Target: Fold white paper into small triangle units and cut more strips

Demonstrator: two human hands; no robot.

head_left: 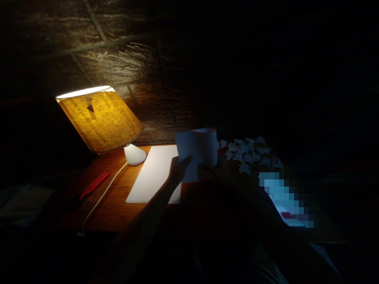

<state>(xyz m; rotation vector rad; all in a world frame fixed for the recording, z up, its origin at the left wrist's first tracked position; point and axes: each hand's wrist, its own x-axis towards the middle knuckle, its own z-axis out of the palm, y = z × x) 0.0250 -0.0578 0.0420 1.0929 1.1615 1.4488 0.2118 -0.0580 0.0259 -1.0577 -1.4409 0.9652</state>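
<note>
A sheet of white paper [195, 152] is held up above the table, bent over on itself with a rounded fold at its right side. My left hand [178, 169] pinches its lower left edge, thumb on the near face. At the lower right my right hand [211, 169] grips the same sheet; it is dark there and its fingers show only in part. Below and to the left lies a stack of white paper [154, 173], flat on the wooden table [115, 209]. Behind my right hand, several small folded paper pieces [245, 152] are spread out.
A lit lamp with a newsprint-patterned shade [102, 118] stands on a white base [134, 154] at the left. Its white cord [103, 193] runs to the front edge, past a red-handled tool [94, 185]. A glowing screen [284, 205] lies at the right. A stone wall [127, 59] rises behind.
</note>
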